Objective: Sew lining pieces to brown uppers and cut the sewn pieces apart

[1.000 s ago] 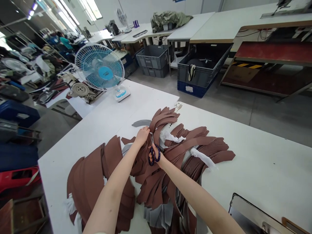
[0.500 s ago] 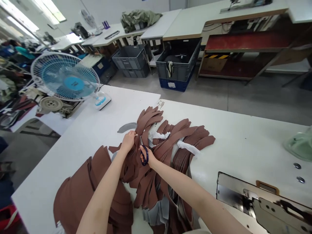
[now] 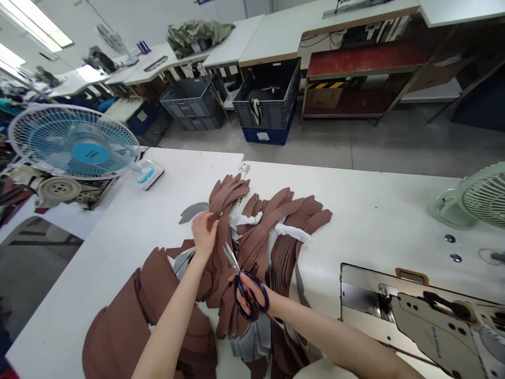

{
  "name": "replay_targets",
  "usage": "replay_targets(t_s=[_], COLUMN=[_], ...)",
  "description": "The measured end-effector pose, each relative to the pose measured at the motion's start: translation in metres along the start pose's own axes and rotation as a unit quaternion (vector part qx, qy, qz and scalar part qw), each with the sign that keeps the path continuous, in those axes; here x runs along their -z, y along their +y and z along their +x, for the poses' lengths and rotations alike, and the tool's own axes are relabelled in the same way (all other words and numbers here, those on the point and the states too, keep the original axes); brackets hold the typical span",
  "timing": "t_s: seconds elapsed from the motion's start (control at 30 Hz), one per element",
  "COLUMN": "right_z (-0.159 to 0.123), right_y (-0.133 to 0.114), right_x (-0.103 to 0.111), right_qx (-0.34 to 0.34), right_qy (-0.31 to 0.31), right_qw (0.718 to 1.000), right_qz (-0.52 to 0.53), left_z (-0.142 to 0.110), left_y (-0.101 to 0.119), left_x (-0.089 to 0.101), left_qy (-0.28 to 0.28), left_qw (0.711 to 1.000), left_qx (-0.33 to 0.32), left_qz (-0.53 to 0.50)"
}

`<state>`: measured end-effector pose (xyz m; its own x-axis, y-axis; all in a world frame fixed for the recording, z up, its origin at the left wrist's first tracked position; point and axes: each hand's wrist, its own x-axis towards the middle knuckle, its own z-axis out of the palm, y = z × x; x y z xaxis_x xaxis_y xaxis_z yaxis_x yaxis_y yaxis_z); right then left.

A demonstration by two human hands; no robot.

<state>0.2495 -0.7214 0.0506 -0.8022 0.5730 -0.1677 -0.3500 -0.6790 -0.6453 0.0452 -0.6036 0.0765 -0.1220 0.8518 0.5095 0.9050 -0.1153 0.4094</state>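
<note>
My right hand [image 3: 249, 293] grips a pair of scissors [image 3: 232, 258] by the dark blue handles, the blades parted a little and pointing up and left over the brown pieces. My left hand [image 3: 204, 234] is at the left side of a bundle of brown fabric strips [image 3: 225, 197], thumb and fingers apart, with nothing visible in it. More brown strips [image 3: 286, 210] fan out to the right, with white cloth ties [image 3: 292, 231] around them. Large curved brown pieces [image 3: 122, 326] lie stacked at the lower left. Grey pieces [image 3: 193, 211] lie just beyond my left hand.
A sewing machine [image 3: 418, 316] is at the right of the white table [image 3: 355, 210]. A blue and white fan [image 3: 90, 152] stands at the left, a green fan [image 3: 453, 208] at the right edge. Grey crates [image 3: 264, 108] sit on the floor beyond.
My right hand has drawn the scissors back toward me and right, away from my left hand, and the blades show more. My left hand's fingers have spread. The view has swung right.
</note>
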Motion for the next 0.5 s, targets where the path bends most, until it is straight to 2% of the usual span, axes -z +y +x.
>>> replay_targets(t_s=[0.07, 0.1, 0.13, 0.2, 0.27, 0.33, 0.5], right_z=[-0.036, -0.054, -0.071, -0.103, -0.129, -0.147, -0.163], right_y=[0.001, 0.002, 0.001, 0.002, 0.004, 0.008, 0.016], right_x=[0.007, 0.011, 0.016, 0.025, 0.036, 0.046, 0.063], right_qx=[0.053, 0.073, 0.085, 0.091, 0.082, 0.075, 0.072], right_qy=[0.021, 0.037, 0.058, 0.109, 0.160, 0.207, 0.269], right_qw=[0.998, 0.997, 0.995, 0.990, 0.984, 0.975, 0.960], right_qz=[-0.006, -0.008, -0.011, -0.015, -0.013, -0.004, 0.015], left_z=[-0.010, -0.015, -0.020, -0.027, -0.029, -0.027, -0.021], left_y=[0.041, 0.060, 0.076, 0.099, 0.109, 0.109, 0.104], left_x=[-0.014, -0.023, -0.034, -0.053, -0.068, -0.075, -0.077], left_qy=[-0.125, -0.173, -0.207, -0.237, -0.243, -0.239, -0.239], left_qw=[0.986, 0.975, 0.968, 0.966, 0.969, 0.971, 0.970], left_qx=[-0.106, -0.133, -0.139, -0.099, -0.038, -0.003, -0.028], left_qz=[-0.028, -0.036, -0.035, -0.011, 0.016, 0.027, 0.036])
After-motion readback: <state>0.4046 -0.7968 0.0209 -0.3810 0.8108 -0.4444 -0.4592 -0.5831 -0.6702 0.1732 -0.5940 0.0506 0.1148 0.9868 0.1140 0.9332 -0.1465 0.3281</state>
